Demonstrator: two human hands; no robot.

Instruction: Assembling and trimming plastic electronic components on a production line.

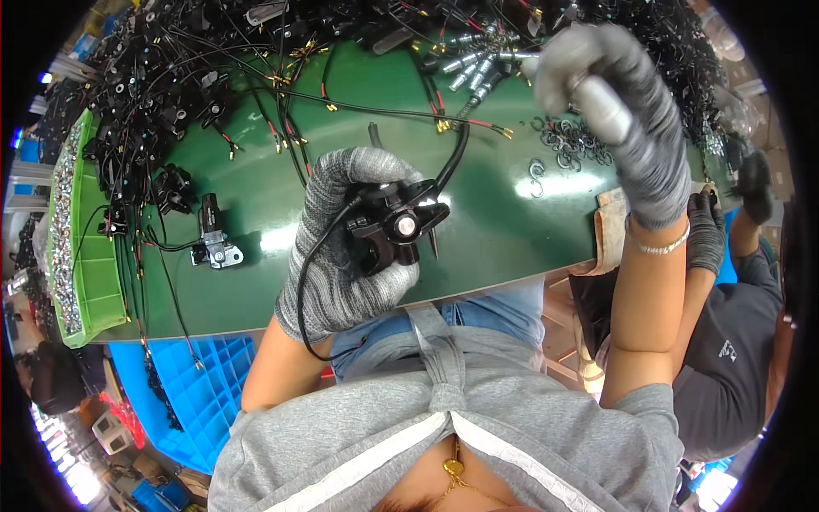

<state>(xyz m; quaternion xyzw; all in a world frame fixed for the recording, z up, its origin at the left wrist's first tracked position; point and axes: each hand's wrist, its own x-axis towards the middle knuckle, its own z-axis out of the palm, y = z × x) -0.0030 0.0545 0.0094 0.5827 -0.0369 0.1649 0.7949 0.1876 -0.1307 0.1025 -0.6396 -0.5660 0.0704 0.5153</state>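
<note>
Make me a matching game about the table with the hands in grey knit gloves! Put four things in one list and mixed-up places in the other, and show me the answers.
Things:
1. black part with a round silver disc
2. light-green plastic tray
3. blue plastic crate
4. small dark C-shaped clips

Places:
A. past the near edge of the green table, at the picture's lower left
B. on the tabletop, near the grey-gloved right hand
C. at the table's left end, holding tiny shiny pieces
D. in the grey-gloved left hand

Right pairs: 1-D, 2-C, 3-A, 4-B
</note>
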